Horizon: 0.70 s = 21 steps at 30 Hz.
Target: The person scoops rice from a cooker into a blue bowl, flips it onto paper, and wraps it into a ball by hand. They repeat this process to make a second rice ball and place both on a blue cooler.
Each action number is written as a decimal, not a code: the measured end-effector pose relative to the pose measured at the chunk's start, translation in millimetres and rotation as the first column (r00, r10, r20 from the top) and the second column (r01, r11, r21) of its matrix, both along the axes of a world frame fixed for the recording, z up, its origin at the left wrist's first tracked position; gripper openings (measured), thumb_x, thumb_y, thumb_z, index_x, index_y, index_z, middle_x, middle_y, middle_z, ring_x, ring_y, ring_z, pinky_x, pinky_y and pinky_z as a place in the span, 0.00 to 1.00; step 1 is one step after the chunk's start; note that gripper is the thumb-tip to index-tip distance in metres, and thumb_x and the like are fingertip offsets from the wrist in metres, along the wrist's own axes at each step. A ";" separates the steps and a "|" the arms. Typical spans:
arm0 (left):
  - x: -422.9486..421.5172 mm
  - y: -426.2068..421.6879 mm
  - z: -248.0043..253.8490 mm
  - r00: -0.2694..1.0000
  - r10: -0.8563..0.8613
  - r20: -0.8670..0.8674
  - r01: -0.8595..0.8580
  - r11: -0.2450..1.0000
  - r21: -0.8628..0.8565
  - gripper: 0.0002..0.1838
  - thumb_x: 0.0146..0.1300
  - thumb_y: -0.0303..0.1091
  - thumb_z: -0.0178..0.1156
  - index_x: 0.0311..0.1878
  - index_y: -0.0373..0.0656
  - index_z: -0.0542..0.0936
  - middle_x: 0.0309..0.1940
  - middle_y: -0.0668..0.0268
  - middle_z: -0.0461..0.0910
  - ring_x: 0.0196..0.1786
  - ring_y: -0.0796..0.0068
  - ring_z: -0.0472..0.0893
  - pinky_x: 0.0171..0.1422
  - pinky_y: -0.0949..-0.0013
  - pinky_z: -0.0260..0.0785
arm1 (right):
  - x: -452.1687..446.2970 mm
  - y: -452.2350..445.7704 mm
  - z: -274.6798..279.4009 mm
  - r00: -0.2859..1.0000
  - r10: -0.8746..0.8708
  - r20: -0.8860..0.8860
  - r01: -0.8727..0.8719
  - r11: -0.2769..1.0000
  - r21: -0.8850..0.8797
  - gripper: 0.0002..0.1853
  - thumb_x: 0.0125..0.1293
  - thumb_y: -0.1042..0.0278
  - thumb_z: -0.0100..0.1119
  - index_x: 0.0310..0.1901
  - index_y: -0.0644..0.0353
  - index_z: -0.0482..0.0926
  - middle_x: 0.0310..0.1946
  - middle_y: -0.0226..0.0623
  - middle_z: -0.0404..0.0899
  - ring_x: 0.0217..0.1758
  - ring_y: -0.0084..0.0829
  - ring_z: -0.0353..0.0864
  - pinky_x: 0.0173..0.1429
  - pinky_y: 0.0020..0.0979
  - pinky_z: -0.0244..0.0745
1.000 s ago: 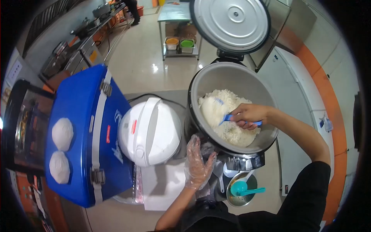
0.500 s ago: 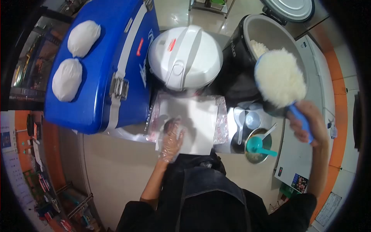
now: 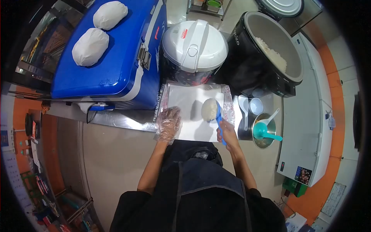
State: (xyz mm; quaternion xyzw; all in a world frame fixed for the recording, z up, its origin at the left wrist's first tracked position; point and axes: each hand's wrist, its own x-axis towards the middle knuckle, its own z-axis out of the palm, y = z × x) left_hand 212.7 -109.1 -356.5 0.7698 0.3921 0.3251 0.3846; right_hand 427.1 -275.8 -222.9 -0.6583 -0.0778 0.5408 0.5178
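Pale floor (image 3: pixel 112 162) stretches around the person, with a white freezer (image 3: pixel 301 127) along the right side. Nearer, a steel counter (image 3: pixel 123 119) carries a blue cooler (image 3: pixel 116 58), a black cooker (image 3: pixel 247 58) and a white cooker (image 3: pixel 195 42). The black one's lid (image 3: pixel 284 5) is up, which leaves its rice (image 3: pixel 272 54) within easy reach.

White paper (image 3: pixel 193 98) lies over clear plastic (image 3: pixel 230 108) right before the person, probably so both hands can work on it. To its right a metal bowl (image 3: pixel 264 144) keeps a turquoise ladle (image 3: pixel 259 130); two white bundles (image 3: pixel 90 47) sit on the cooler.

The gloved left hand (image 3: pixel 169 123) rests at the paper's left edge, perhaps steadying it; whether its fingers pinch anything I cannot tell. The bare right hand (image 3: pixel 228 135) is closed round the handle of a blue scoop (image 3: pixel 220 116). Its scoopful (image 3: pixel 209 110) lies beyond and left of that hand, over the paper's right half, seemingly held clear of it.
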 end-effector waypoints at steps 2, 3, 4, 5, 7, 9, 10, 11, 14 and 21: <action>-4.9 5.4 11.9 0.981 -0.026 -0.192 0.076 0.964 0.254 0.17 0.72 0.39 0.51 0.57 0.43 0.81 0.59 0.64 0.82 0.61 0.65 0.79 0.66 0.59 0.69 | -0.6 5.6 -17.4 0.987 0.023 0.162 -0.021 1.000 -0.018 0.23 0.79 0.66 0.50 0.71 0.63 0.66 0.23 0.35 0.71 0.22 0.27 0.74 0.21 0.28 0.67; -6.8 9.0 16.4 0.927 0.004 -0.374 0.189 0.859 0.477 0.15 0.70 0.36 0.55 0.56 0.45 0.82 0.60 0.63 0.82 0.61 0.64 0.80 0.68 0.59 0.68 | -6.2 10.9 -28.5 0.742 0.098 0.663 -0.125 0.992 -0.006 0.24 0.78 0.68 0.48 0.72 0.64 0.64 0.23 0.39 0.72 0.21 0.35 0.75 0.23 0.34 0.69; -7.8 10.5 17.2 0.927 -0.001 -0.375 0.194 0.857 0.477 0.15 0.70 0.36 0.55 0.56 0.45 0.82 0.60 0.63 0.82 0.61 0.64 0.80 0.68 0.59 0.68 | -13.1 15.2 -40.2 0.262 0.112 0.958 -0.217 0.975 -0.054 0.25 0.78 0.71 0.47 0.73 0.65 0.63 0.22 0.43 0.73 0.21 0.43 0.76 0.25 0.40 0.72; -7.9 10.8 17.5 0.944 -0.010 -0.330 0.180 0.854 0.489 0.16 0.67 0.34 0.58 0.57 0.45 0.82 0.60 0.63 0.81 0.62 0.64 0.79 0.69 0.59 0.68 | -21.9 19.6 -46.2 0.101 0.174 0.980 -0.242 0.959 -0.145 0.33 0.72 0.77 0.49 0.78 0.64 0.55 0.28 0.53 0.76 0.29 0.55 0.80 0.33 0.48 0.77; -8.7 12.7 15.9 0.950 -0.038 -0.311 0.184 0.870 0.457 0.19 0.65 0.32 0.61 0.59 0.44 0.81 0.60 0.65 0.82 0.62 0.64 0.79 0.69 0.58 0.68 | -40.8 17.0 -58.7 -0.041 0.413 0.910 -0.246 0.878 -0.410 0.40 0.64 0.80 0.52 0.79 0.61 0.54 0.36 0.52 0.76 0.33 0.51 0.82 0.35 0.48 0.81; -5.9 15.5 12.2 0.975 -0.091 -0.201 0.158 0.925 0.345 0.20 0.64 0.31 0.61 0.60 0.44 0.81 0.61 0.64 0.81 0.63 0.63 0.78 0.69 0.58 0.68 | -46.5 12.3 -68.9 -0.143 0.414 0.899 -0.277 0.856 -0.438 0.42 0.62 0.81 0.53 0.79 0.59 0.53 0.38 0.52 0.76 0.33 0.50 0.83 0.35 0.48 0.82; -4.2 17.5 3.9 0.989 -0.123 -0.081 0.139 0.962 0.237 0.22 0.62 0.30 0.62 0.61 0.44 0.80 0.61 0.64 0.80 0.64 0.62 0.77 0.69 0.57 0.68 | -46.2 12.8 -66.9 -0.115 0.446 0.888 -0.260 0.849 -0.460 0.42 0.63 0.80 0.53 0.79 0.56 0.54 0.38 0.51 0.76 0.32 0.49 0.83 0.34 0.47 0.82; 3.3 20.5 0.5 0.982 -0.186 -0.039 0.190 0.968 0.164 0.25 0.59 0.28 0.61 0.63 0.45 0.79 0.65 0.62 0.78 0.68 0.58 0.75 0.70 0.55 0.67 | -44.6 14.7 -66.3 -0.089 0.475 0.875 -0.245 0.841 -0.482 0.42 0.63 0.80 0.53 0.80 0.54 0.54 0.37 0.49 0.76 0.32 0.48 0.83 0.33 0.47 0.82; 8.8 28.0 19.6 0.949 -0.109 -0.296 0.266 0.779 0.567 0.25 0.60 0.30 0.59 0.64 0.44 0.78 0.68 0.60 0.74 0.70 0.58 0.72 0.75 0.56 0.64 | -34.9 15.8 -67.1 -0.149 0.380 0.913 -0.314 0.857 -0.409 0.39 0.67 0.78 0.54 0.79 0.55 0.55 0.35 0.53 0.77 0.25 0.52 0.81 0.29 0.49 0.79; 47.0 64.6 45.8 0.843 -0.293 -0.451 0.503 0.727 0.467 0.25 0.62 0.31 0.56 0.64 0.48 0.78 0.68 0.65 0.75 0.72 0.60 0.71 0.79 0.59 0.60 | -5.4 13.7 -46.1 -0.115 0.384 0.916 -0.367 0.841 -0.398 0.38 0.66 0.77 0.54 0.78 0.54 0.57 0.32 0.50 0.77 0.24 0.49 0.81 0.27 0.48 0.77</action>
